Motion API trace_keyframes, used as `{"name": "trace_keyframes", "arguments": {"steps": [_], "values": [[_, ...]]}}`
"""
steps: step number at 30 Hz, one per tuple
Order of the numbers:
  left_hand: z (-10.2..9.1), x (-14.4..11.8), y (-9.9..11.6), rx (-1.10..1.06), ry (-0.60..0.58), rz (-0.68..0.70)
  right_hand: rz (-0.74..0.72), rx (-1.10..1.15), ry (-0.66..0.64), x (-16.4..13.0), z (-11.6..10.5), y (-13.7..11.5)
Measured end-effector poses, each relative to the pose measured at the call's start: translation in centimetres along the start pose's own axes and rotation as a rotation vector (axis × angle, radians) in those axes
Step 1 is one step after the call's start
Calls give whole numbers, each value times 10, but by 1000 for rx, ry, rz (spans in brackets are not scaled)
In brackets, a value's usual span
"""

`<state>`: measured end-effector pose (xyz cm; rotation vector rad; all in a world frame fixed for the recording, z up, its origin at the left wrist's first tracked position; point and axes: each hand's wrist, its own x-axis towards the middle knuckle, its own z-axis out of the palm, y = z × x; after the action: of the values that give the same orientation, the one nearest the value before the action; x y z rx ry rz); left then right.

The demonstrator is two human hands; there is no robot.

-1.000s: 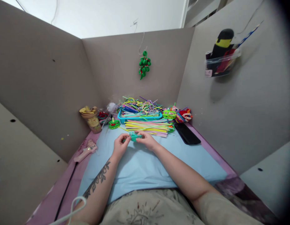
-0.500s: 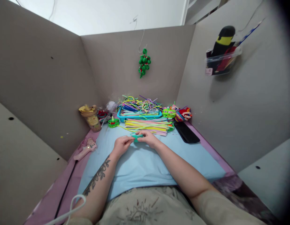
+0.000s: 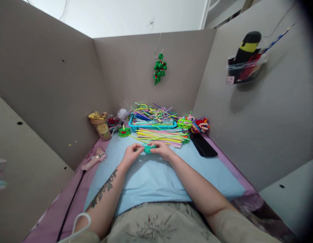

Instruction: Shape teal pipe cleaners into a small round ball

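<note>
Between my two hands is a small teal piece that looks like bent pipe cleaner, held just above the light blue cloth. My left hand pinches its left end. The fingers of my right hand are closed on its right side. Just beyond lies a row of straight pipe cleaners in pink, yellow and mint. Behind them a blue tray holds a tangled heap of coloured pipe cleaners. To the left of the row sits a small green figure with red on it.
A pink glue gun and a lidded cup are at the left. On the right lie a black phone-like slab and colourful fuzzy pieces. Grey panels enclose the table; a clear bin hangs on the right one.
The teal piece has been turned so more of its face shows between my hands. My left fingers have shifted slightly on it, and the camera view has moved a little left.
</note>
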<state>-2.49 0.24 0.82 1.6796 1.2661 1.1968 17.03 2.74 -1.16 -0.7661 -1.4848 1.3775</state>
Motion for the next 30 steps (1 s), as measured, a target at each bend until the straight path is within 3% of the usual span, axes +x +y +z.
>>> {"name": "trace_keyframes", "arguments": {"steps": [4,9,16,20,26,30], "values": [[0,-1,2,-29,-35,-48,-11,20,-24,0,-1,0],[0,-2,2,-36,-76,-4,39,99,-71,-2,1,-3],[0,-1,-3,36,-9,82,79,155,-1,-4,8,-3],[1,-2,-3,81,7,113,187,218,8,-6,9,-7],[3,-4,-2,146,51,215,332,366,-43,-8,10,-13],[5,-7,1,177,67,277,354,479,-91,-7,11,-14]]}}
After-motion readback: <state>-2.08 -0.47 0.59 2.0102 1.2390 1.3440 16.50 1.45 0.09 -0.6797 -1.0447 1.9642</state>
